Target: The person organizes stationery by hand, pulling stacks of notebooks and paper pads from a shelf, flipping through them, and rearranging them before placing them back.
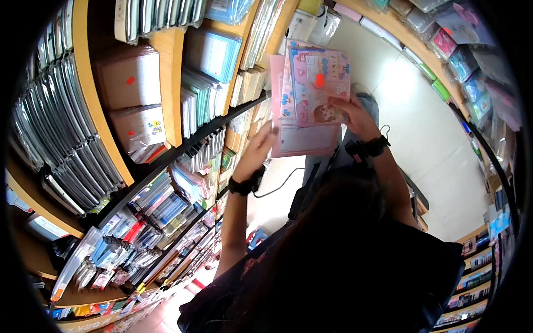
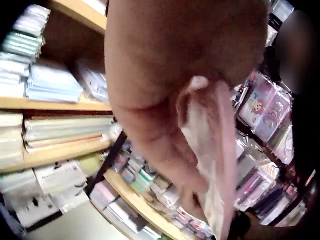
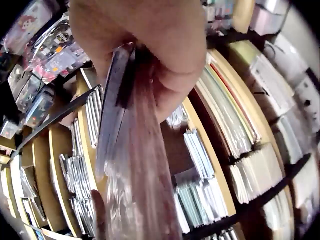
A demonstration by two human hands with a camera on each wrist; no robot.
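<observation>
In the head view, a small stack of pink, cartoon-printed stationery packets in clear plastic is held up between both hands. An orange-red sticker marks the front one, and a plainer pink packet shows underneath. My right hand grips the stack's right edge, thumb across the printed front. On the lower left, my left hand holds the edge of the pink packets. From the left wrist, the thin pink edge shows between thumb and fingers. The right wrist view looks along the stack's plastic-wrapped edges.
Wooden shelves packed with sleeved notebooks and paper stand close on the left. Below them is a lower rack of small packaged goods. More packaged stationery lines the right side, across a pale floor. A dark cable hangs near the left wrist.
</observation>
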